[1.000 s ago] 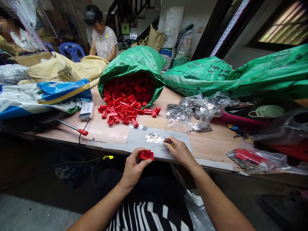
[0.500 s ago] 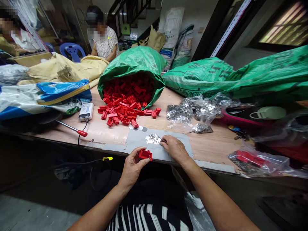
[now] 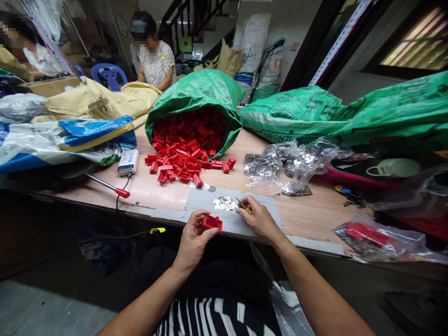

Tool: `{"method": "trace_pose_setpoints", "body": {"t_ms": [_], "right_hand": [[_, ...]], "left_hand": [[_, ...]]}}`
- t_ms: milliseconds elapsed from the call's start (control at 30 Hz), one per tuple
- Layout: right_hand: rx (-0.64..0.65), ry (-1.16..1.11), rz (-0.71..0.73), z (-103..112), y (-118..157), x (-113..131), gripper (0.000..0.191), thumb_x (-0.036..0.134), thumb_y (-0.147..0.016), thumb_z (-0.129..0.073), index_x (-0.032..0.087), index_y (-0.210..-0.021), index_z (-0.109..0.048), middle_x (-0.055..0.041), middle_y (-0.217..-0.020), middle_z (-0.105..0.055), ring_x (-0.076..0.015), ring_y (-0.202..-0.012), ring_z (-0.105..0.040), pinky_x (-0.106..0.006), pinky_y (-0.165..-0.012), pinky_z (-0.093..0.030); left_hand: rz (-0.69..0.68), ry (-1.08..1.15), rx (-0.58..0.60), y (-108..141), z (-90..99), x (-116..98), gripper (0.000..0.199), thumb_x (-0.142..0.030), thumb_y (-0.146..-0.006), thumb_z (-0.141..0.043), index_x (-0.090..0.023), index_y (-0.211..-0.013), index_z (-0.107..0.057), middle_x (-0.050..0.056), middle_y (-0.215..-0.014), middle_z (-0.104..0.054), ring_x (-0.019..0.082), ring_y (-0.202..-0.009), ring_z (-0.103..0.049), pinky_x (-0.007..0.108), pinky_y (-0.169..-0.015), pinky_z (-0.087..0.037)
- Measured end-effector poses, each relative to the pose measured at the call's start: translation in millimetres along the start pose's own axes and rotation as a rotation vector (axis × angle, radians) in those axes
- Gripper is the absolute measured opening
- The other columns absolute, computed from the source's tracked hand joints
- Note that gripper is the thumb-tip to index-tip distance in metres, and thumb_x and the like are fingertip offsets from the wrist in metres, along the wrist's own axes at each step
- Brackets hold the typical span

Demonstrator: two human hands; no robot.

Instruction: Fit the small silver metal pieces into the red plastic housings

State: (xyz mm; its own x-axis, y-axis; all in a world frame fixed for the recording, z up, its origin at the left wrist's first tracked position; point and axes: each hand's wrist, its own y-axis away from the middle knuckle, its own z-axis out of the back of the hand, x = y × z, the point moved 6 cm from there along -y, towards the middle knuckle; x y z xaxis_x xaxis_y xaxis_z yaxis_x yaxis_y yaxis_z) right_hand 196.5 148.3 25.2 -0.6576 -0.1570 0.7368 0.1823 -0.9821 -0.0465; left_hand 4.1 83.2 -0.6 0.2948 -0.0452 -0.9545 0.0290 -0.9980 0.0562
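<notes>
My left hand (image 3: 192, 238) grips a small red plastic housing (image 3: 212, 223) between thumb and fingers, its open hollow side facing up, just over the table's front edge. My right hand (image 3: 259, 220) is closed around a thin pointed tool (image 3: 248, 211) with a yellow part at the fingers and a dark slim tip pointing up and left. Whether a small piece is also pinched there I cannot tell. Just left of the right fingers, a pile of small shiny metal pieces (image 3: 223, 203) lies on a grey mat (image 3: 194, 201).
Red housings (image 3: 182, 163) spill from a green sack (image 3: 196, 88) behind the mat. Clear bags of metal parts (image 3: 297, 161) lie to the right, near a bag with red pieces (image 3: 371, 235). At left are a white power bank (image 3: 128, 162) and a red-tipped lever (image 3: 121, 192). Two people sit beyond.
My right hand has drawn slightly away from the metal pile, and its tool has turned so the tip and yellow part show more. My left hand still holds the red housing, almost unmoved.
</notes>
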Motion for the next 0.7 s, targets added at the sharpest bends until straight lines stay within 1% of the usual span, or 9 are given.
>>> {"method": "trace_pose_setpoints", "body": {"t_ms": [100,167,200,233,300,400,467,600,700], "right_hand": [[0.2,-0.372,-0.03,-15.2,9.0,13.5,0.02,0.039,-0.08,-0.058,0.02,-0.078,-0.052,0.0032,-0.069,-0.051,-0.0103,-0.055,-0.041,-0.024,-0.053,-0.032],[0.32,-0.521,-0.076,-26.1,16.3,23.0,0.024,0.041,-0.08,-0.059,0.019,-0.078,-0.052,0.0042,-0.068,-0.048,-0.0079,-0.05,-0.034,-0.023,-0.049,-0.027],[0.344,-0.551,-0.086,-29.6,19.2,26.7,0.024,0.041,-0.08,-0.06,0.018,-0.079,-0.052,0.0042,-0.068,-0.048,-0.0076,-0.051,-0.033,-0.023,-0.049,-0.027],[0.343,-0.554,-0.08,-31.5,21.2,29.8,0.023,0.04,-0.08,-0.06,0.018,-0.08,-0.053,0.0039,-0.069,-0.049,-0.0079,-0.052,-0.035,-0.023,-0.05,-0.028],[0.289,-0.503,-0.038,-32.2,23.0,32.9,0.021,0.037,-0.08,-0.062,0.018,-0.079,-0.053,0.003,-0.071,-0.05,-0.0098,-0.06,-0.041,-0.023,-0.055,-0.033],[0.212,-0.414,0.011,-32.2,24.0,31.7,0.018,0.034,-0.08,-0.062,0.018,-0.079,-0.054,0.0023,-0.074,-0.053,-0.0123,-0.07,-0.047,-0.024,-0.064,-0.039],[0.201,-0.395,0.013,-33.7,24.4,28.9,0.019,0.035,-0.081,-0.062,0.018,-0.08,-0.054,0.0021,-0.076,-0.054,-0.0128,-0.071,-0.048,-0.025,-0.066,-0.04],[0.215,-0.428,-0.006,-37.5,25.4,24.1,0.022,0.038,-0.08,-0.064,0.018,-0.08,-0.054,0.0021,-0.076,-0.054,-0.0127,-0.071,-0.048,-0.024,-0.065,-0.042],[0.241,-0.497,-0.044,-41.0,26.7,21.2,0.027,0.041,-0.078,-0.066,0.019,-0.08,-0.052,0.0032,-0.074,-0.053,-0.011,-0.065,-0.047,-0.023,-0.058,-0.04]], "left_hand": [[-0.017,0.022,0.026,-1.5,-3.4,-2.3,0.039,-0.024,-0.07,-0.074,-0.022,-0.107,-0.06,0.001,-0.094,-0.069,0.015,-0.086,-0.067,0.027,-0.082,-0.051],[-0.023,0.024,0.031,-2.1,-3.8,-3.5,0.041,-0.024,-0.071,-0.073,-0.022,-0.111,-0.062,0.003,-0.101,-0.07,0.016,-0.091,-0.066,0.029,-0.086,-0.051],[-0.023,0.019,0.032,-2.3,-3.8,-3.8,0.042,-0.024,-0.072,-0.072,-0.022,-0.113,-0.063,0.004,-0.104,-0.07,0.017,-0.094,-0.066,0.03,-0.087,-0.051],[-0.023,0.011,0.037,-2.4,-3.8,-4.1,0.043,-0.024,-0.072,-0.072,-0.022,-0.115,-0.063,0.004,-0.106,-0.07,0.018,-0.096,-0.066,0.03,-0.089,-0.051],[-0.023,-0.009,0.051,-1.9,-4.4,-4.3,0.045,-0.025,-0.074,-0.071,-0.022,-0.118,-0.063,0.005,-0.109,-0.07,0.019,-0.1,-0.065,0.032,-0.092,-0.05],[-0.043,-0.062,0.072,0.2,-6.0,-4.9,0.046,-0.026,-0.075,-0.07,-0.023,-0.12,-0.063,0.006,-0.113,-0.069,0.021,-0.101,-0.065,0.035,-0.093,-0.051],[-0.073,-0.116,0.084,1.9,-7.5,-6.0,0.044,-0.027,-0.076,-0.069,-0.023,-0.12,-0.063,0.007,-0.116,-0.068,0.022,-0.103,-0.065,0.036,-0.094,-0.051],[-0.135,-0.185,0.098,3.4,-9.5,-9.0,0.042,-0.026,-0.078,-0.067,-0.024,-0.12,-0.064,0.007,-0.118,-0.067,0.023,-0.106,-0.064,0.036,-0.095,-0.051],[-0.112,-0.164,0.101,2.7,-9.5,-8.1,0.042,-0.026,-0.078,-0.067,-0.024,-0.12,-0.064,0.006,-0.117,-0.068,0.022,-0.105,-0.064,0.036,-0.095,-0.051]]}}
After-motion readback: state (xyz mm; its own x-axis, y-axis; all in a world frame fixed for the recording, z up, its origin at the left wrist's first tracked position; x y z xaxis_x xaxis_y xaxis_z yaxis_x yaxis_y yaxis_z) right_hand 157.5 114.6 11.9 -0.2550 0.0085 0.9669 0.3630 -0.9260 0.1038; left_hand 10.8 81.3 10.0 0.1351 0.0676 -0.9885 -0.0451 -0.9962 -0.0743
